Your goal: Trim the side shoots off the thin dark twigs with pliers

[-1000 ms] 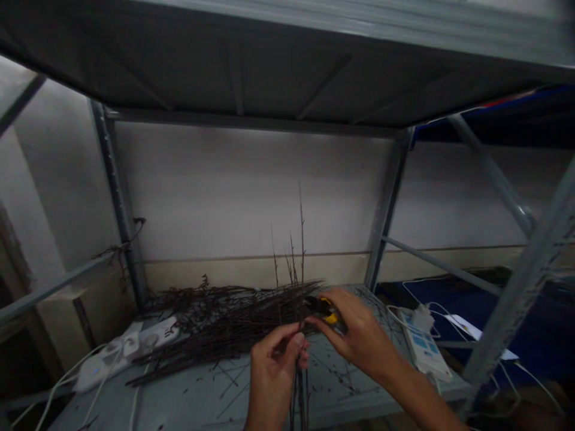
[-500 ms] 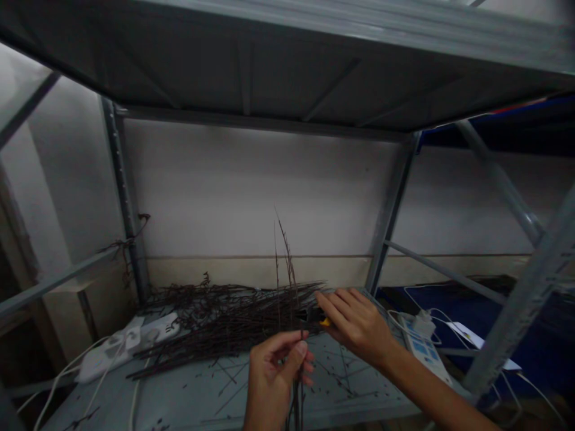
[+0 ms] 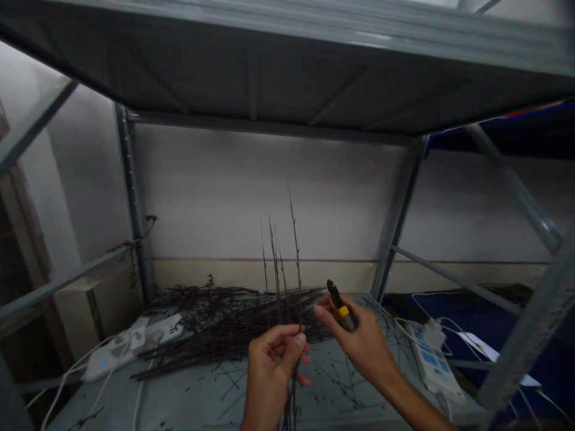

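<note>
Under the grey steel shelf point(image 3: 251, 78): both hands work above the lower shelf deck point(image 3: 179, 401), near its front edge.

Left hand point(image 3: 272, 374): fingers curled and pressed together, thumb across them, pinching a few thin dark twigs point(image 3: 297, 263).

Held twigs: upright through the left grip, tips well above the hand, lower ends running down past the bottom of the view.

Right hand point(image 3: 363, 344): thumb and fingers pinching the grip of small yellow-and-black cutters point(image 3: 340, 310), tip pointing upward.

Cutters: just beside the held twigs, apart from them. Whether the jaws stand open or shut is too small to tell.

Twig pile point(image 3: 233, 326): loose, dark, lying flat on the deck, beyond the left hand and to the left of the right hand.

Deck surface: short twig pieces point(image 3: 323, 389) scattered around and below both hands.

Left of pile: white power strip point(image 3: 130, 346) showing a blue light, with white cables point(image 3: 67, 383) running from it.

Right of right hand: second power strip point(image 3: 433, 362) with blue panels.
</note>
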A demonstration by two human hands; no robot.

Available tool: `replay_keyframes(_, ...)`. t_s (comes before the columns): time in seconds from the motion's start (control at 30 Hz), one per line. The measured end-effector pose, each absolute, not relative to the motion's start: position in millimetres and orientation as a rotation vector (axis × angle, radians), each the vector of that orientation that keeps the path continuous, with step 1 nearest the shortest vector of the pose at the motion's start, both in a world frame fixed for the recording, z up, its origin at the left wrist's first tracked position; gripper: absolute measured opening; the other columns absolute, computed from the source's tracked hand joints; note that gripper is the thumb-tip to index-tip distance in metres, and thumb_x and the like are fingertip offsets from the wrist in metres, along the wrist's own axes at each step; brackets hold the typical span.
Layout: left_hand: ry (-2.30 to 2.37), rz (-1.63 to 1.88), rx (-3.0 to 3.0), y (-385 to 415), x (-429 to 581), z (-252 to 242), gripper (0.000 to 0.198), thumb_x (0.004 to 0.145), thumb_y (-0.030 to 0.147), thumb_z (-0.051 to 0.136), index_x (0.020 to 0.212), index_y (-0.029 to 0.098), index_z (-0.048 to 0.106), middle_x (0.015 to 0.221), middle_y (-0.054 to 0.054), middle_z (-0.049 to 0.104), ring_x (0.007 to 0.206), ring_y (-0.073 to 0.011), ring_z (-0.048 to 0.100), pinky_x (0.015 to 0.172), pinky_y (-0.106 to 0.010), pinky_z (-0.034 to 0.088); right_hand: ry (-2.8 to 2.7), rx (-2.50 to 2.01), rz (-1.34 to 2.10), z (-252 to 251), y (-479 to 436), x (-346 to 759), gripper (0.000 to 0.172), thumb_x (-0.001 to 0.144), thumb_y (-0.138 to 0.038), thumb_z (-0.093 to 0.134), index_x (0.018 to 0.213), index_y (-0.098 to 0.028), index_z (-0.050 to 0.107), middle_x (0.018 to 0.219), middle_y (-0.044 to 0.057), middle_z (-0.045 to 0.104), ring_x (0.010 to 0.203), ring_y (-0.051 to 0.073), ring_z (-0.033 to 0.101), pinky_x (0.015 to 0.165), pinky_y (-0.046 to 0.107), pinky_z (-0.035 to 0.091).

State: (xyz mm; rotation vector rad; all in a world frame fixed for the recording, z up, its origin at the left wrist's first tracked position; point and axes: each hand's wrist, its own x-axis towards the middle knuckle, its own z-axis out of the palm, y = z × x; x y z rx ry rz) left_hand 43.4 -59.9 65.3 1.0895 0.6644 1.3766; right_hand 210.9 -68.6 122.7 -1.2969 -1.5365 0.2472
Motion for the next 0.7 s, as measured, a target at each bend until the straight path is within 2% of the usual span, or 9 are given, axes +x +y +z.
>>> replay_keyframes(0.17, 0.647, 1.370, 1.138, -62.2, 48.8, 61.3, 0.050, 0.070, 0.053, 0.083, 0.094, 0.009, 0.077, 0.071, -0.010, 0.074, 0.062, -0.0223, 0.069, 0.037, -0.025, 0.056, -1.509, -1.189, 0.526, 132.4, -72.9, 195.0, 0.033, 0.079, -0.047, 0.077, 0.098, -0.022, 0.070, 0.094, 0.006, 0.077, 0.089, 0.026, 0.072, 0.080, 0.035, 0.057)
replay_keyframes(0.3, 0.647, 1.412, 1.110, -65.1, 48.8, 62.9, 0.048, 0.068, 0.053, 0.085, 0.090, 0.010, 0.077, 0.069, -0.009, 0.074, 0.063, -0.0232, 0.070, 0.039, -0.027, 0.059, -1.539, -1.176, 0.505, 136.6, -74.0, 188.9, 0.030, 0.083, -0.046, 0.072, 0.099, -0.021, 0.069, 0.092, 0.006, 0.076, 0.088, 0.026, 0.071, 0.080, 0.035, 0.055)
replay_keyframes(0.5, 0.643, 1.410, 1.136, -69.9, 49.2, 64.1, 0.048, 0.067, 0.054, 0.085, 0.087, 0.011, 0.078, 0.067, -0.009, 0.073, 0.061, -0.0224, 0.070, 0.040, -0.026, 0.058, -1.514, -1.130, 0.484, 157.4, -74.5, 186.4, 0.031, 0.086, -0.051, 0.067, 0.095, -0.021, 0.067, 0.083, 0.004, 0.075, 0.067, 0.020, 0.066, 0.065, 0.031, 0.052)
replay_keyframes(0.7, 0.653, 1.414, 1.175, -71.1, 52.9, 58.5, 0.048, 0.068, 0.056, 0.083, 0.086, 0.012, 0.078, 0.067, -0.009, 0.072, 0.062, -0.0216, 0.069, 0.040, -0.025, 0.057, -1.496, -1.105, 0.485, 175.4, -76.6, 186.3, 0.033, 0.085, -0.050, 0.068, 0.095, -0.019, 0.065, 0.085, 0.005, 0.075, 0.069, 0.019, 0.064, 0.067, 0.030, 0.051)
